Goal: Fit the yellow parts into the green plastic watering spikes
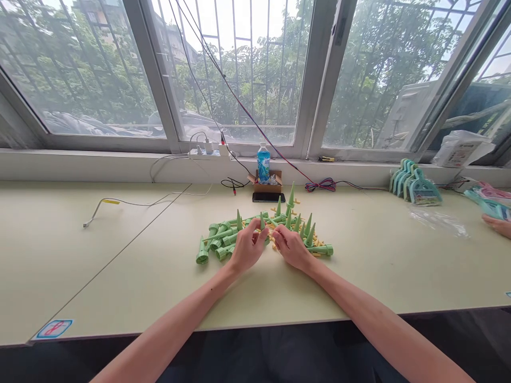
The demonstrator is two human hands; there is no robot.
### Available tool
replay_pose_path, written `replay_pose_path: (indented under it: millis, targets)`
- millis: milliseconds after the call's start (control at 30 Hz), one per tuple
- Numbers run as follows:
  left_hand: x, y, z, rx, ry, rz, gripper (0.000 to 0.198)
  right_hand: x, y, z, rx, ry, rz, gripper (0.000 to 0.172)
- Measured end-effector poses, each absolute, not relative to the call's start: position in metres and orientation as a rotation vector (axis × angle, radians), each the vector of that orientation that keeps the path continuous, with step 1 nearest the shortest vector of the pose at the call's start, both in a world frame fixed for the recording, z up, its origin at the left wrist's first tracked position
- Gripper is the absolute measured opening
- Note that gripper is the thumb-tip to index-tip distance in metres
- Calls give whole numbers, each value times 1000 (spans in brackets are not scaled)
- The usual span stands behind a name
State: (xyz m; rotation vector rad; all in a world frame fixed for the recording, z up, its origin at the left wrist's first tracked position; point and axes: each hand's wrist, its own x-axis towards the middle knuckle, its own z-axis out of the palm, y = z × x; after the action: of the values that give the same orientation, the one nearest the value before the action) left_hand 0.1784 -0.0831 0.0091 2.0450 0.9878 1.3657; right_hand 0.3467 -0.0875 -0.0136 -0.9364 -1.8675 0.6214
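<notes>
My left hand [250, 246] is closed around a green cone-tipped piece [262, 221], its point sticking up between the fingers. Just to the right, my right hand [290, 246] has its fingers pinched together over the pile; what they hold, if anything, is too small to make out. Green tubular pieces [219, 235] lie heaped to the left of my hands. Several upright green cones [310, 236] stand at the right, among small yellow parts [318, 243]. The two hands are close together but apart.
Behind the pile are a black phone [269, 197], a small cardboard box [267, 188] and a blue bottle [263, 164]. Coiled cable [321, 184] lies behind right. Green hangers [419, 186] and another person's hand [498, 226] are at the right.
</notes>
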Motion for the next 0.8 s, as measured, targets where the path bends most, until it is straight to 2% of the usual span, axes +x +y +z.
replay_pose_path:
  millis: [800]
  targets:
    - [179, -84, 10, 2086, 976, 1362, 21, 347, -88, -12, -961, -1885, 612, 36]
